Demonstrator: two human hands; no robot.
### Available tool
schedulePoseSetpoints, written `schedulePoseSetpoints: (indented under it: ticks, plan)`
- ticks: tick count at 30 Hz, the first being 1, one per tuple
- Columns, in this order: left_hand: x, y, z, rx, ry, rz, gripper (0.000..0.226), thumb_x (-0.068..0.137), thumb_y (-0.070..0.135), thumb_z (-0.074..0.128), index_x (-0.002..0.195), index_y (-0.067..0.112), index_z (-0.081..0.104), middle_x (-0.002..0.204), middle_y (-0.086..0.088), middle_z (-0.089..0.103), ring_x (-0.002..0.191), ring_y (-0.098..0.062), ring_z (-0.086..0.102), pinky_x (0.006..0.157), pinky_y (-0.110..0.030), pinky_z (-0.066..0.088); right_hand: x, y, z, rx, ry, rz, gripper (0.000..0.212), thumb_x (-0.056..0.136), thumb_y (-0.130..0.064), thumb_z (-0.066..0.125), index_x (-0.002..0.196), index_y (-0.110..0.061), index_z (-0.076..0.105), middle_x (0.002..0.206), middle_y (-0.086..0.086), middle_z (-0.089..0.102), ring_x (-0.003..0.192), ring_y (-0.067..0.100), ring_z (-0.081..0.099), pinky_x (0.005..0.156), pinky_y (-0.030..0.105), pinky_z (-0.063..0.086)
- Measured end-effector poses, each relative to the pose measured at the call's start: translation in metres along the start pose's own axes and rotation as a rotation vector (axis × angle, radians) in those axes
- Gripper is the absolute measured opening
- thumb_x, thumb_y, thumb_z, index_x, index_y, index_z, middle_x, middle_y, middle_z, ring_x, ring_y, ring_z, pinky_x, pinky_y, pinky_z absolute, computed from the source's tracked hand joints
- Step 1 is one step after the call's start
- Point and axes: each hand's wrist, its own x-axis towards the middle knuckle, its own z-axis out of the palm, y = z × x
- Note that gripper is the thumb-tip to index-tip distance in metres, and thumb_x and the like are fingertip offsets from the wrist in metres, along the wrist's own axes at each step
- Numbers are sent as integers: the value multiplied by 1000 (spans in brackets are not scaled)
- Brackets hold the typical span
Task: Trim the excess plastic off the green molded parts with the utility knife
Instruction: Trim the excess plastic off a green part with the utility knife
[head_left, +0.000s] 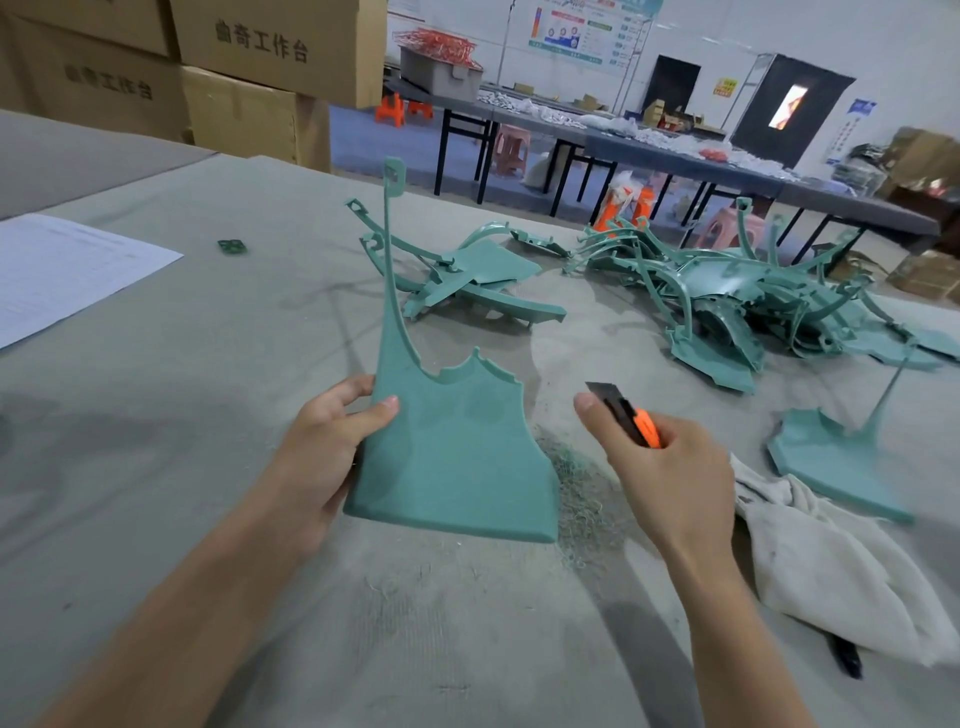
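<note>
My left hand (322, 457) grips the left edge of a green molded part (457, 457), thumb on its front face, holding it upright above the table with its long thin arm pointing up. My right hand (670, 473) holds an orange utility knife (631, 415) to the right of the part, its dark blade out and pointing up-left, not touching the plastic. A heap of fine green shavings (576, 493) lies on the table between my hands.
A small stack of green parts (467, 280) lies at centre, a large tangled pile (753, 301) to the right, and one single part (836, 462) near a white cloth (831, 561). A paper sheet (67, 270) lies at left. Cardboard boxes (234, 78) stand behind the grey table (208, 389).
</note>
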Motion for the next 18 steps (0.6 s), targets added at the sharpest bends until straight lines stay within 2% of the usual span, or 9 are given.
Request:
schedulePoseSetpoints:
  ticks: [3,6,8,10,12,15,17,18]
  plan:
    - [0,1,0,4,0,-4,14,93,14,57,104,19,65,92,-4,76,69,-15,72,50,-19,52,-1,-1,-1,-164,18,-34,70,65,-79,64,52,-19,30,38,-7,32,39,13,29,47,26,24]
    - [0,1,0,7,-2,-6,14,93,14,57,104,18,65,92,-5,75,68,-14,72,50,-18,52,2,3,-1,-187,1,-50,56,70,-62,75,55,-18,42,42,-8,42,42,14,41,47,25,27]
    - [0,1,0,9,1,-6,14,94,14,57,104,18,65,92,-4,76,68,-14,71,50,-18,52,4,4,-1,-134,-16,-48,40,71,-55,76,62,-21,56,47,-5,52,48,17,51,48,28,34]
    - [1,1,-1,12,3,-7,14,93,14,57,105,18,65,92,-4,76,68,-14,71,51,-18,52,6,6,-1,-93,-43,-43,30,77,-45,76,71,-19,65,56,1,61,57,24,59,56,34,47]
    - [1,1,-1,9,6,-11,15,93,14,57,105,18,65,92,-4,75,69,-14,71,51,-19,52,7,8,0,-94,-66,-60,22,85,-33,72,76,-13,69,64,7,68,64,29,62,66,41,53]
    - [1,0,0,10,8,-14,16,93,14,57,106,17,64,93,-5,75,70,-15,71,54,-21,55,8,10,0,-95,-68,-91,6,89,-13,66,92,-13,71,78,7,74,69,27,65,68,44,55]
    - [1,0,0,16,2,-15,16,93,15,57,107,17,64,94,-4,75,73,-16,72,60,-24,57,8,10,0,-58,-92,-80,4,89,-17,69,92,-18,71,65,-5,70,59,13,61,61,35,51]
    - [1,0,-1,19,-1,-14,16,93,15,57,107,17,64,95,-4,75,74,-16,72,61,-25,56,7,10,0,-30,-98,-62,7,89,-24,71,86,-18,71,58,-4,66,56,14,60,59,33,48]
